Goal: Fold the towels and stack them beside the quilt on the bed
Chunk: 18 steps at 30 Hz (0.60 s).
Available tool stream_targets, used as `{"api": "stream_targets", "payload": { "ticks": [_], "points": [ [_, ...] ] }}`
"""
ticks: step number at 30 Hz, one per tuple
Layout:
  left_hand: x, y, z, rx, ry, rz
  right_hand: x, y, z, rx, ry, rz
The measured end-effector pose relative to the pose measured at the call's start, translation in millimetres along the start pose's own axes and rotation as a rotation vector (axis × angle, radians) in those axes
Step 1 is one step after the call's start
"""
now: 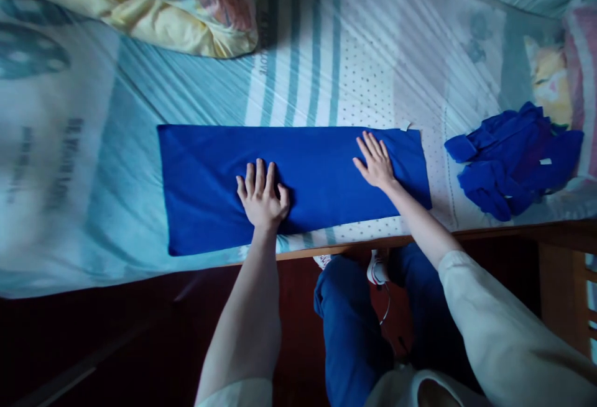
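Observation:
A blue cloth [317, 171], folded into a long rectangle, lies along the front edge of the bed. My left hand [263, 199] rests palm down on it, left of its middle, fingers spread. Toward the cloth's right end my right hand [375, 161] also lies palm down with its fingers apart. Both hands hold nothing. A small white tag sticks out at the cloth's upper right edge. Light creases run through the cloth around my left hand.
Crumpled blue fabric [508, 161] lies on the right of the patterned bed sheet [200, 90], beside a pink striped item [583, 77]. A yellow quilt [153, 15] is bunched at the upper left. The wooden bed edge [326, 250] runs in front of my legs.

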<state>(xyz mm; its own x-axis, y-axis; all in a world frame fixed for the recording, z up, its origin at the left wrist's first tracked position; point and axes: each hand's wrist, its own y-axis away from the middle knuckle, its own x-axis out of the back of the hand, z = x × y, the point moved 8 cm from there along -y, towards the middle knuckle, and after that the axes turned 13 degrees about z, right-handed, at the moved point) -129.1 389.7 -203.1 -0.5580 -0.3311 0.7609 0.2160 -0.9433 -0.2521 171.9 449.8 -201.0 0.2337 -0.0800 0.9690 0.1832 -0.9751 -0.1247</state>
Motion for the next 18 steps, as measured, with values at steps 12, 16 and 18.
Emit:
{"api": "stream_targets", "payload": {
  "ticks": [12,16,18],
  "points": [
    [0.0,-1,-1,-0.003,-0.003,-0.006,21,5,157,-0.294,0.206,0.087],
    [-0.1,-2,-1,0.007,-0.007,-0.023,24,-5,165,-0.329,0.212,0.082],
    [-0.4,-2,-1,0.013,0.003,-0.03,29,-21,152,-0.29,0.215,0.117]
  ]
}}
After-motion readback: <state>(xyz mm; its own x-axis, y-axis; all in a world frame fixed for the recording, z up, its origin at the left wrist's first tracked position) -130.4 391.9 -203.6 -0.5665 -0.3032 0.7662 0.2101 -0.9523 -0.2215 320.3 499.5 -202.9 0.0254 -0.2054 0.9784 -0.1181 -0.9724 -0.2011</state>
